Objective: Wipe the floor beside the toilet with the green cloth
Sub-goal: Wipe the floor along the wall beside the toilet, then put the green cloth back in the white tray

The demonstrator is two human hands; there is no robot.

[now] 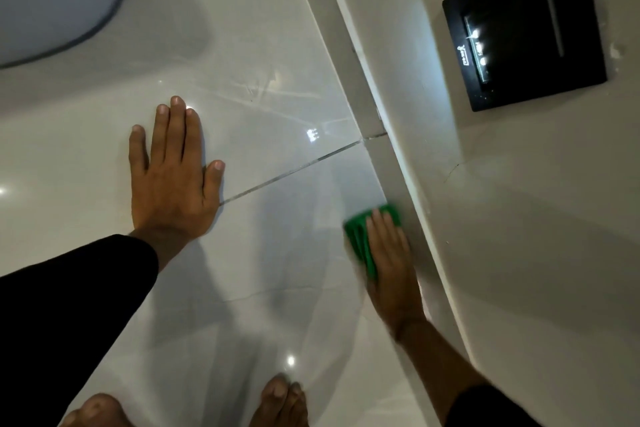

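The green cloth (358,239) lies flat on the glossy white floor tiles (277,253), right against the grey skirting at the wall. My right hand (389,253) presses down on it, fingers together, covering most of the cloth. My left hand (173,177) rests flat on the floor with fingers spread, holding nothing, close to the white toilet base (156,28). The toilet's grey seat (52,0) shows at the top left.
A grey skirting strip (349,55) runs diagonally along the white wall (519,218). A black flush plate (526,28) is set in that wall. A dark grout line (294,170) crosses the tiles. My bare feet (280,402) stand at the bottom edge.
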